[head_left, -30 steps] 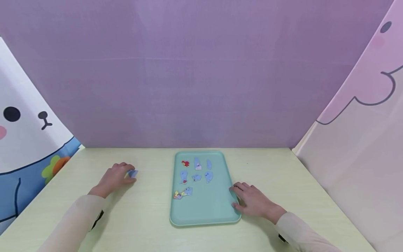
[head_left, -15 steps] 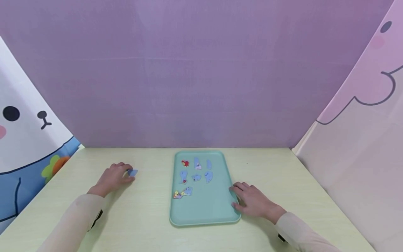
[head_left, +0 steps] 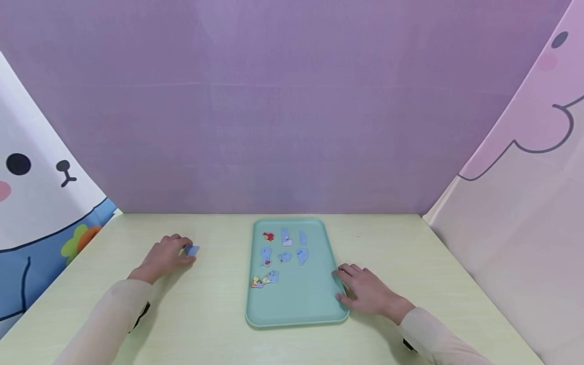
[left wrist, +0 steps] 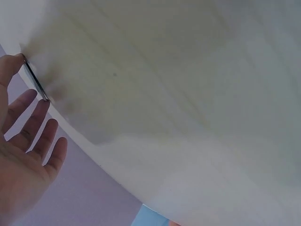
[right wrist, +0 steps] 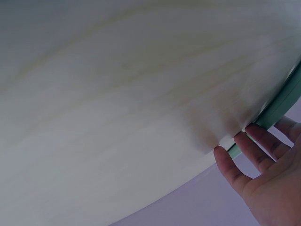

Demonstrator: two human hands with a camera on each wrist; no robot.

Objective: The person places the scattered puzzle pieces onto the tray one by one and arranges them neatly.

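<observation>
My left hand (head_left: 166,257) is low over the left part of the table, its thumb and fingertips pinching a small flat blue puzzle piece (head_left: 193,251). Edge-on in the left wrist view, that piece (left wrist: 35,77) shows as a thin dark strip between thumb and finger, close to the tabletop. My right hand (head_left: 365,291) rests at the right rim of a mint-green tray (head_left: 296,310), fingers loosely bent and spread. In the right wrist view its fingertips are right at the tray's edge (right wrist: 277,106).
Several cut pieces with cartoon pictures lie on the tray, among them a red one (head_left: 268,236), a blue one (head_left: 302,256) and a yellow-and-blue group (head_left: 265,280) at lower left. A purple cloth wall (head_left: 274,126) closes off the table's (head_left: 219,304) far edge.
My left hand has shifted very slightly left with the blue puzzle piece, early in the span. The right hand and the tray stay as they were.
</observation>
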